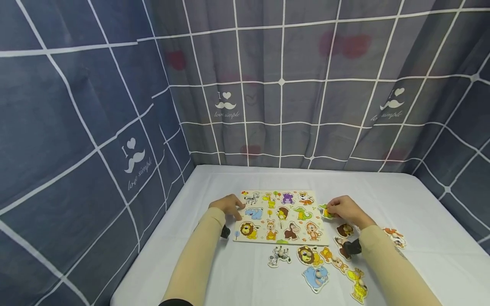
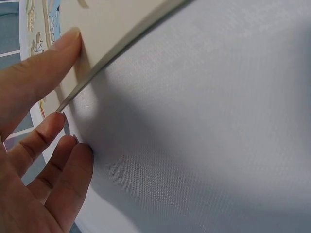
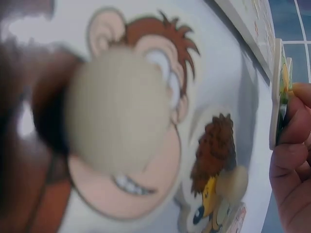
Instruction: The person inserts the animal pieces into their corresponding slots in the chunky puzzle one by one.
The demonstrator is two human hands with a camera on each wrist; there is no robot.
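A wooden animal puzzle board [image 1: 282, 243] lies flat on the table, with cartoon animals in rows. My left hand [image 1: 229, 206] holds its left edge; in the left wrist view the thumb lies on top of the board [image 2: 112, 24] and the index fingertip meets the edge. Just off the board's right side, my right hand [image 1: 346, 209] pinches a green-and-yellow crocodile puzzle piece [image 1: 325, 211], seen nearly edge-on in the right wrist view [image 3: 276, 97]. Below that hand lie a hedgehog piece [image 1: 345, 230] and a gorilla piece [image 1: 340, 246], which the wrist camera partly covers.
Loose knobbed pieces lie in front of the board: a zebra [image 1: 279, 256], a lion [image 1: 309, 256], a blue elephant [image 1: 316, 277], an orange animal [image 1: 334, 260] and a giraffe [image 1: 357, 284]. A tiger piece [image 1: 395, 237] lies right of the right forearm. A checked curtain [image 1: 264, 140] encloses the table.
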